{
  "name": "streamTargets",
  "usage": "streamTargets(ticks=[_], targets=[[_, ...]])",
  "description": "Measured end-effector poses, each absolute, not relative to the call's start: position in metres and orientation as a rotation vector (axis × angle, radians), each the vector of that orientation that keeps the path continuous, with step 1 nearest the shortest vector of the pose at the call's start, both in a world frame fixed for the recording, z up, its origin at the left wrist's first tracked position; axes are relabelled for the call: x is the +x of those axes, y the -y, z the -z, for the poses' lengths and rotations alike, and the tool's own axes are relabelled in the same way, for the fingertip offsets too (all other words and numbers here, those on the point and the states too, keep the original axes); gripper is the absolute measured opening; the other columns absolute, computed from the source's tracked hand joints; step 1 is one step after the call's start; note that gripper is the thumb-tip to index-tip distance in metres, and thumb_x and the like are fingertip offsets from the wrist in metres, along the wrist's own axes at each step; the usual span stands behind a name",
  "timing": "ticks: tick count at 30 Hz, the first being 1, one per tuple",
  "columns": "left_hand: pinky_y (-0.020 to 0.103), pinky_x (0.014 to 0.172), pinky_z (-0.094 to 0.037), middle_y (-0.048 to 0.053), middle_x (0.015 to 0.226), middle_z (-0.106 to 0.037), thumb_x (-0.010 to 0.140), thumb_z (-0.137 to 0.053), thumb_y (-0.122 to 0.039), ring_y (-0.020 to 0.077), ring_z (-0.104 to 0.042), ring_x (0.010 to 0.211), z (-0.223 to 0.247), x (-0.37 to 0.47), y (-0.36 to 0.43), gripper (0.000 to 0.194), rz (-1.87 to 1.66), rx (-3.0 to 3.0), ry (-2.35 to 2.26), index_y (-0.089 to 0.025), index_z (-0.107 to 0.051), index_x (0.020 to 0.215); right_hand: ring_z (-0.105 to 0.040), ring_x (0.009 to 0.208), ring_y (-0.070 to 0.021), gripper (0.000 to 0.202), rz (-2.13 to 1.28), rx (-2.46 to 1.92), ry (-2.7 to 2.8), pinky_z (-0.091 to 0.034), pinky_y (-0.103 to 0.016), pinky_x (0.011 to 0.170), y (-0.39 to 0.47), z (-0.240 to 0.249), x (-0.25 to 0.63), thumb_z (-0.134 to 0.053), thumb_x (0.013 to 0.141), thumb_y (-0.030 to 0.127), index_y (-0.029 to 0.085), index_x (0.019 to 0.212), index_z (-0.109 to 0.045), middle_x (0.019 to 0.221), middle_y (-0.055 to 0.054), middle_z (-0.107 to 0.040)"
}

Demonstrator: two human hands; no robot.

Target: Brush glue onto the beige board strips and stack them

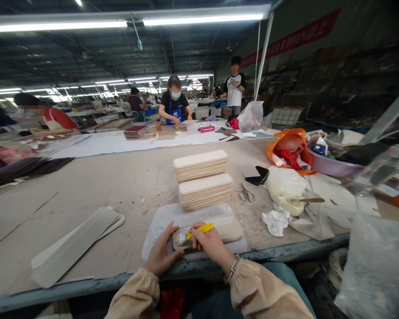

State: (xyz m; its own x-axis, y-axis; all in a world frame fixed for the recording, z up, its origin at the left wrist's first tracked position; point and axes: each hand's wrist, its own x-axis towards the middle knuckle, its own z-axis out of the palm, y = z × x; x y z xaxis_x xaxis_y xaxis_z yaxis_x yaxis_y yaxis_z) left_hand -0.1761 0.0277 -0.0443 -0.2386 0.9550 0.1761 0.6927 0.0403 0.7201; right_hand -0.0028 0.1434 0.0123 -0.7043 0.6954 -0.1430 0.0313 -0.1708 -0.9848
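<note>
A yellow-handled brush [204,228] is in my right hand [208,243], with the fingers closed around its handle. Its whitish bristle end rests on the left end of a long beige panel with rounded ends [231,229]. My left hand [163,249] is at that same end, thumb and fingers spread along the panel's edge. Beneath the panel lies a white sheet [153,228]. Just behind it stand two neat stacks of similar rounded panels, a nearer stack [205,190] and a farther stack [201,164].
Loose grey strips [78,248] lie to the left. On the right are scissors [246,193], a black phone-like object [257,175], crumpled tissue [275,221], a pale container with a stick [292,201], an orange bag [291,150] and a purple basin [335,165]. Co-workers stand beyond.
</note>
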Motion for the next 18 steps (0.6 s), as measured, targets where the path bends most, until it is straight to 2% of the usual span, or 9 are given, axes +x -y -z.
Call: streamTargets(ticks=[7,18], targets=[[0.048,0.105,-0.034,0.011,0.133,-0.049,0.076,-0.062,-0.040,0.0274,-0.043,0.124,0.045,-0.177,-0.029,0.082,-0.990,1.720,-2.020,-0.023,-0.017,0.142,-0.042,0.040,-0.0097,0.013,-1.789,-0.905,1.746,-0.032,-0.021,0.045,-0.154,-0.013,0.014,-0.049,0.077,0.029,0.018,0.075,-0.057,0.042,0.006,-0.051],[0.044,0.106,-0.034,0.009,0.135,-0.048,0.078,-0.058,-0.043,0.0265,-0.040,0.127,0.046,-0.181,-0.029,0.075,-0.915,1.780,-2.066,-0.023,-0.022,0.140,-0.051,0.047,-0.0121,0.017,-1.402,-1.159,1.801,-0.039,-0.022,0.056,-0.202,-0.033,0.087,-0.047,0.076,0.028,0.018,0.066,-0.058,0.044,0.004,-0.052]])
